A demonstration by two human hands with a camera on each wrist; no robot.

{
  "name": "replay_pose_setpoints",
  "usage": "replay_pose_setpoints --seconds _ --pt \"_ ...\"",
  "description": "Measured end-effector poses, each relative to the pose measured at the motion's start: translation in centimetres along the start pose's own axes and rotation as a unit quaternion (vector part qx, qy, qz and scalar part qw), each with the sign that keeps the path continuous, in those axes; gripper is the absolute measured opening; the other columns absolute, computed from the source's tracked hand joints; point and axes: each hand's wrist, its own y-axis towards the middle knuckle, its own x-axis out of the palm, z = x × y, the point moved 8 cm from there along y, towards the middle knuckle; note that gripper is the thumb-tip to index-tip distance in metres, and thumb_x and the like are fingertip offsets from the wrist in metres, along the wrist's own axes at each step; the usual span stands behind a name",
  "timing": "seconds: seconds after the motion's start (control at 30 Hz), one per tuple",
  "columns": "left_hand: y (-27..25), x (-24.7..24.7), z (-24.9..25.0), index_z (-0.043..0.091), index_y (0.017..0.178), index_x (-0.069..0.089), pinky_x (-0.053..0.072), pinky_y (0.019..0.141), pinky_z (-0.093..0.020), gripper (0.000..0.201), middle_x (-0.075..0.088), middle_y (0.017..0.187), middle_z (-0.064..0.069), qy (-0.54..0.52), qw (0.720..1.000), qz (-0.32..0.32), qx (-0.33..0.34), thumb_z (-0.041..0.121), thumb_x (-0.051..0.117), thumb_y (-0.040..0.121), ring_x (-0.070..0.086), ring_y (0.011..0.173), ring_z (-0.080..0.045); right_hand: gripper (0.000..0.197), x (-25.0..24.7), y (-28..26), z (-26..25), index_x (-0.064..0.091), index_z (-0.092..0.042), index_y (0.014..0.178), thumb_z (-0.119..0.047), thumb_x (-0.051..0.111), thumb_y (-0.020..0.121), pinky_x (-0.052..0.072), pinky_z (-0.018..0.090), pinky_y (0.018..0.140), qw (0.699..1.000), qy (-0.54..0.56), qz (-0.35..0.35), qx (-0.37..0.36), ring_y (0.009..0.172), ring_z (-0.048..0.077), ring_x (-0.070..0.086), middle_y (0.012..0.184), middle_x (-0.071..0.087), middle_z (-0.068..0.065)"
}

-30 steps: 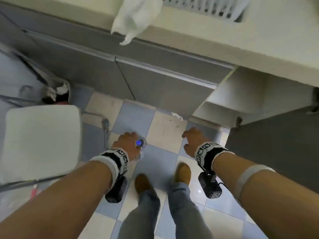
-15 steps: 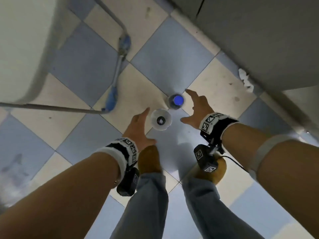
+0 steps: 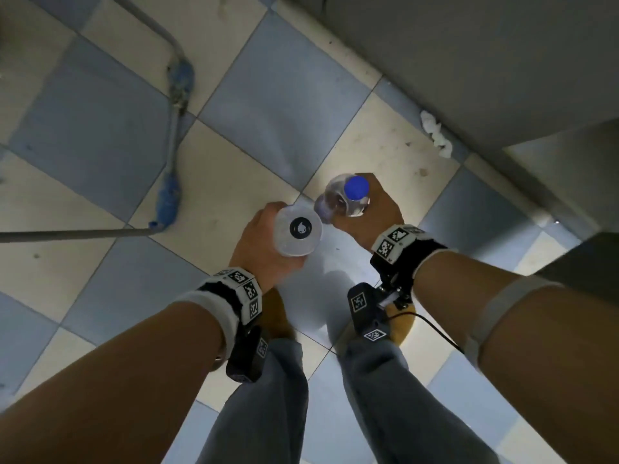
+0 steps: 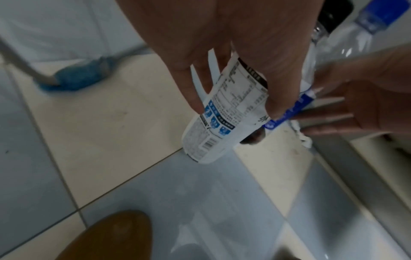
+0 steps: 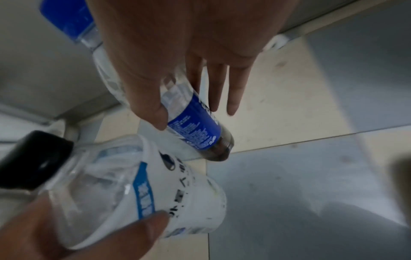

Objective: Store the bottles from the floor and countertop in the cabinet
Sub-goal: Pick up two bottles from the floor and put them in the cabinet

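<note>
- While both hands work low over the checkered blue-and-cream tile floor (image 3: 254, 105), each one takes its own bottle, so I read this as a paired pickup to save a trip.
- left hand (image 3: 259, 244): fingers and thumb curled round the white-labelled clear plastic bottle with a black cap (image 3: 299, 230), gripping mid-body. Mid-body hold keeps it upright and leaves the cap free.
- Left wrist view: that bottle's base (image 4: 200, 154) looks at or just off the tile seam. Can't tell if it is lifted yet.
- right hand (image 3: 375, 209): thumb and fingers wrap the clear plastic bottle with a blue cap and blue label band (image 3: 348, 195) from the right side, thumb on the label, two fingers fairly straight along the far side. Gripping, though loosely.
- Right wrist view: blue-label bottle is tilted, cap leaning near, dark base (image 5: 219, 149) low by the floor. Contact is unclear.
- The two bottles sit just beside each other, shoulders near touching in the head view; risk of knocking one during the lift.
- Grey cabinet front (image 3: 469, 61) runs along the far right; an open compartment (image 3: 566, 175) shows at right, presumably the target.
- Nearby: crumpled white tissue (image 3: 435, 133) at the cabinet base, grey metal tube frame with blue padding (image 3: 174, 135) far left, tan shoes (image 4: 111, 237) near.
- Next call: lift both straight up, then swing right.
</note>
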Motion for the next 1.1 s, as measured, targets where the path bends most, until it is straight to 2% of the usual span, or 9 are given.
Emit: replay_pose_setpoints --seconds 0.1,0.2,0.37,0.57,0.67,0.8,0.9,0.97,1.1 --pt "-2.2 0.4 6.8 0.033 0.127 0.05 0.056 0.094 -0.042 0.083 0.063 0.12 0.006 0.005 0.998 -0.049 0.034 0.038 0.09 0.054 0.064 0.109 -0.018 0.063 -7.0 -4.7 1.7 0.053 -0.031 0.117 -0.047 0.077 0.061 0.049 0.03 0.084 0.995 0.007 0.059 0.078 0.097 0.016 0.06 0.111 0.062 -0.004" --pt "-4.4 1.5 14.4 0.034 0.129 0.048 0.054 0.098 -0.041 0.086 0.062 0.122 0.008 0.013 0.991 -0.102 0.081 0.039 0.09 0.055 0.063 0.112 -0.017 0.077 -14.8 -9.5 3.6 0.049 -0.037 0.116 -0.07 0.062 0.048 0.049 0.039 0.091 0.979 -0.067 0.119 0.153 0.105 0.023 0.057 0.113 0.056 0.001" --pt "-8.7 4.5 27.7 0.034 0.132 0.045 0.051 0.102 -0.037 0.086 0.061 0.126 0.01 0.025 0.969 -0.18 0.167 0.032 0.093 0.061 0.06 0.117 -0.016 0.077 -27.9 -19.5 6.5 0.04 -0.044 0.117 -0.063 0.068 0.048 0.042 0.055 0.101 0.93 -0.069 0.239 0.269 0.116 0.032 0.053 0.119 0.055 0.006" --pt "-13.2 9.0 39.8 0.037 0.121 0.05 0.044 0.082 -0.006 0.072 0.064 0.112 0.018 0.055 0.942 -0.231 0.238 0.023 0.092 0.064 0.063 0.103 -0.006 0.062 -35.5 -24.9 16.8 0.054 -0.035 0.097 -0.06 0.061 0.04 0.057 0.048 0.075 0.887 0.012 0.321 0.333 0.071 0.028 0.068 0.075 0.068 -0.003" --pt "-14.8 11.1 44.2 0.038 0.12 0.051 0.046 0.08 -0.007 0.072 0.066 0.113 0.018 0.062 0.935 -0.232 0.262 0.029 0.093 0.063 0.065 0.102 -0.002 0.062 -37.1 -26.9 18.9 0.057 -0.038 0.096 -0.061 0.062 0.039 0.057 0.046 0.074 0.873 0.078 0.337 0.344 0.07 0.023 0.071 0.07 0.07 -0.006" --pt "-15.6 14.4 49.3 0.036 0.124 0.05 0.046 0.075 -0.003 0.074 0.066 0.113 0.017 0.063 0.93 -0.23 0.281 0.029 0.093 0.064 0.064 0.102 0.0 0.048 -42.3 -31.5 12.9 0.051 -0.034 0.087 -0.055 0.073 0.05 0.052 0.037 0.083 0.852 0.145 0.404 0.298 0.081 0.022 0.064 0.079 0.064 -0.012" --pt "-15.3 16.9 52.9 0.036 0.122 0.048 0.044 0.073 -0.001 0.073 0.066 0.112 0.017 0.046 0.93 -0.215 0.295 0.028 0.093 0.065 0.062 0.099 0.005 0.038 -46.7 -31.3 11.2 0.049 -0.027 0.095 -0.02 0.079 0.073 0.044 0.017 0.064 0.846 0.232 0.437 0.197 0.071 0.016 0.058 0.073 0.055 -0.015" --pt "-14.5 18.3 55.3 0.039 0.119 0.047 0.048 0.079 -0.009 0.072 0.066 0.11 0.017 0.037 0.931 -0.193 0.309 0.031 0.092 0.064 0.065 0.1 -0.001 0.041 -49.5 -29.7 10.6 0.054 -0.019 0.108 -0.014 0.078 0.075 0.04 0.007 0.055 0.84 0.255 0.457 0.144 0.07 0.011 0.059 0.079 0.059 -0.012" --pt "-10.8 21.7 59.7 0.035 0.123 0.049 0.052 0.085 -0.02 0.073 0.068 0.11 0.014 0.017 0.93 -0.144 0.337 0.031 0.092 0.063 0.067 0.102 -0.011 0.053 -54.1 -25.1 10.7 0.054 -0.017 0.117 -0.02 0.081 0.071 0.05 0.021 0.078 0.837 0.275 0.467 0.077 0.085 0.012 0.066 0.096 0.067 -0.007"
